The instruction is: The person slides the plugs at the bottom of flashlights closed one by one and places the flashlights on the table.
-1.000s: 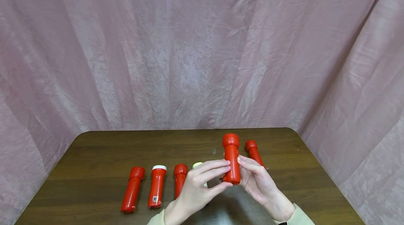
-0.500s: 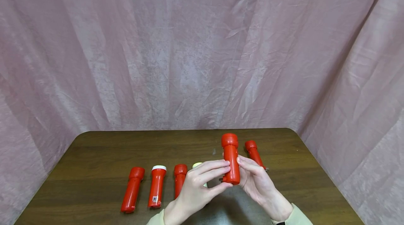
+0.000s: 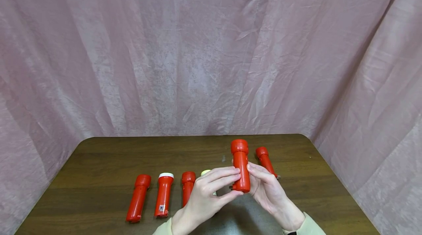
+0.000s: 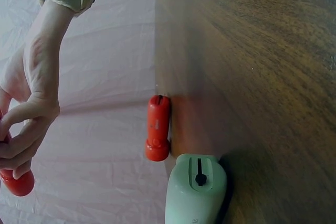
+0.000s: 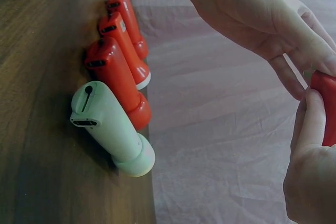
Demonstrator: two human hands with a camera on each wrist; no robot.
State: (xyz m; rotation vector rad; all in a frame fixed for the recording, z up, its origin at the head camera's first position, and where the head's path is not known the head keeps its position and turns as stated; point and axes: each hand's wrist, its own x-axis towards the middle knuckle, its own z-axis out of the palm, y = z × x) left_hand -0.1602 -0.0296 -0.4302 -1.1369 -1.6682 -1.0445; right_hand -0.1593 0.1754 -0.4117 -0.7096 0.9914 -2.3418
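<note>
Both hands hold a red flashlight above the table, its wide head up and leaning slightly left. From the left, my left hand pinches its lower body, with fingertips on the front and the thumb under the base. A small dark piece sticks out at the base's left side. My right hand grips it from the right, thumb along the side and other fingers hidden behind. A pale green flashlight lies beneath the left hand, mostly covered in the head view but plain in the right wrist view.
Left of the hands lie a red flashlight, another with a white rim and a sticker, and a third red one partly hidden. One more red flashlight lies behind the right hand. A pink curtain surrounds the wooden table.
The held flashlight has drifted very slightly left, with the right hand following. The grip of both hands looks the same, and the flashlights on the table have stayed put.
</note>
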